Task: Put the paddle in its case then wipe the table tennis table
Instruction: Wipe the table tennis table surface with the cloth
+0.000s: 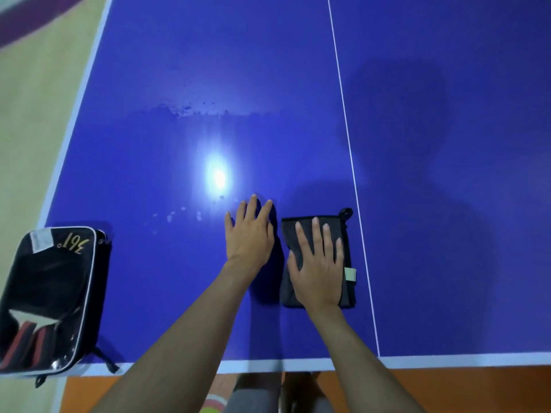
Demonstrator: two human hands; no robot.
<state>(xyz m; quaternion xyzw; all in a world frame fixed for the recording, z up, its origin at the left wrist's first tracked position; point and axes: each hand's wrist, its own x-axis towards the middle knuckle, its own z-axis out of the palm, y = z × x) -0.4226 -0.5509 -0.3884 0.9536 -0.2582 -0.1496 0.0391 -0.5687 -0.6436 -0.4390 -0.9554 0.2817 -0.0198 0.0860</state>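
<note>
With the paddle (35, 323) already inside its case (47, 299) at the near-left table corner, head view shows wiping underway: right hand (317, 263) flat, fingers spread, pressing the folded dark cloth (347, 290) beside the white centre line (351, 165); left hand (249, 234) flat and spread on the bare blue table (149, 174), holding nothing. Risk: case overhangs the corner, so a leftward sweep could knock it off. Droplets (185, 214) and a smeared wet band (190, 113) lie forward-left. Plenty of open surface ahead and right; near edge close behind the wrists.
</note>
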